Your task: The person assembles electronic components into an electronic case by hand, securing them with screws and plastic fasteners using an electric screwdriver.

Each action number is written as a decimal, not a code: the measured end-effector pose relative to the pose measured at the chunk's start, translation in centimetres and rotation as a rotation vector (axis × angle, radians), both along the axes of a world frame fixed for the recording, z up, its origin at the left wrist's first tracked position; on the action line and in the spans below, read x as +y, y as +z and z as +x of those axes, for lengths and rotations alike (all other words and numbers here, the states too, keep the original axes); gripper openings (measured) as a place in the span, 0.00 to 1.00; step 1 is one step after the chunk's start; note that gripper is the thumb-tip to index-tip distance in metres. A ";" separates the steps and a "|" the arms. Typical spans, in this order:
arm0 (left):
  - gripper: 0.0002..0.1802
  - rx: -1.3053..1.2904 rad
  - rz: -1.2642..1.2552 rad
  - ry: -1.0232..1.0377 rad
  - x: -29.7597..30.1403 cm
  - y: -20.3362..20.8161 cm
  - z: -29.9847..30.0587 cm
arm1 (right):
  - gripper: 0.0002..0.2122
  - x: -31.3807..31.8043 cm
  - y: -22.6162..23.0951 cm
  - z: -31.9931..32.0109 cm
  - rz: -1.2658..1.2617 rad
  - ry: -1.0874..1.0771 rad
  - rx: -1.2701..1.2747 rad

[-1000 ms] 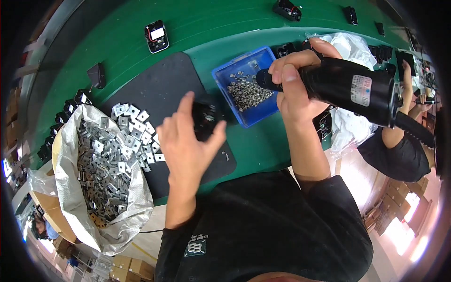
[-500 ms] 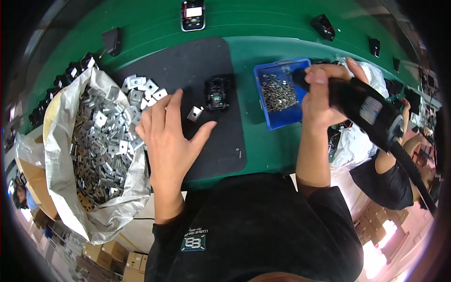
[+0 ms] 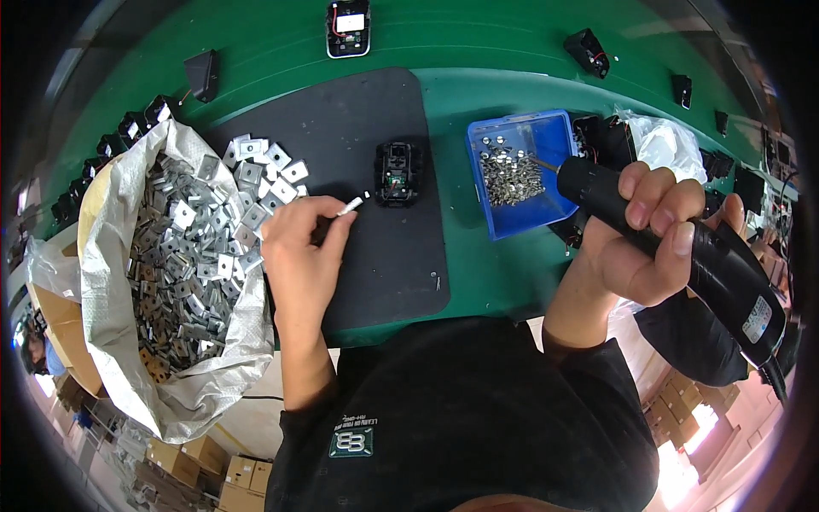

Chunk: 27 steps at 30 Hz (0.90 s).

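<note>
Between the thumb and fingers of my left hand (image 3: 303, 247) is a small square metal plate (image 3: 349, 206), pinched by its edge over the dark mat. Just right of it, a black plastic housing (image 3: 398, 175) with a bit of green circuit board inside lies on the mat. My right hand (image 3: 653, 243) is wrapped round a black electric screwdriver (image 3: 657, 209). The tool's thin bit reaches over the blue tray (image 3: 536, 224), where many small silver screws (image 3: 514, 177) lie heaped; whether it touches one I cannot tell.
A white woven sack (image 3: 124, 341) full of metal plates stands at left, with loose plates (image 3: 277, 156) spilled beside it. Another housing (image 3: 349, 30) lies on the green surface at the back. Clear plastic bags (image 3: 661, 145) lie right of the tray.
My left hand has closed on the metal plate that lay on the mat and lifted it. My right hand has turned the screwdriver so its bit points into the tray, which has shifted slightly.
</note>
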<state>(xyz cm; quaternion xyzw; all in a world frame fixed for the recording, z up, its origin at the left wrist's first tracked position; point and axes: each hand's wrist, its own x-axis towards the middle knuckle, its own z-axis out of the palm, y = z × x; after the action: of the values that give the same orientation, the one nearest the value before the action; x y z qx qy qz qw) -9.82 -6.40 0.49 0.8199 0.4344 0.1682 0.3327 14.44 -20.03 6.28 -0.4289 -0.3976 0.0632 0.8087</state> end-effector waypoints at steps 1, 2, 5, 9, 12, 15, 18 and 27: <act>0.07 -0.041 -0.001 0.039 0.2 0.4 0.3 | 0.29 0.0 0.1 -0.1 0.001 -0.001 0.003; 0.07 -0.039 -0.001 0.033 0.5 0.3 0.2 | 0.29 -0.2 0.2 -0.1 0.001 -0.008 0.004; 0.09 -0.169 -0.065 0.134 1.3 1.4 0.3 | 0.29 -0.2 0.1 0.1 0.020 -0.002 0.031; 0.11 -0.199 0.099 -0.109 2.2 2.2 2.5 | 0.29 -0.1 0.3 -0.1 0.022 0.007 0.054; 0.10 -0.134 0.087 -0.171 1.9 2.1 4.1 | 0.29 -0.2 0.3 -0.2 0.023 0.007 0.067; 0.08 -0.073 0.107 -0.224 1.8 0.6 4.9 | 0.29 -0.3 0.5 -0.1 0.011 0.035 0.069; 0.10 -0.047 0.156 -0.260 2.0 -0.5 5.4 | 0.30 -0.4 0.6 -0.3 0.012 0.059 0.083; 0.19 -0.052 -0.160 -0.310 2.9 1.3 6.5 | 0.28 -0.5 0.8 -0.7 -0.016 0.233 0.085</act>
<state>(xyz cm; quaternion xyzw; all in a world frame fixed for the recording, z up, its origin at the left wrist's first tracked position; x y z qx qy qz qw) -3.30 -3.49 1.75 0.8433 0.3061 0.1007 0.4301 13.73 -20.49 7.10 -0.3830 -0.4095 0.1780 0.8086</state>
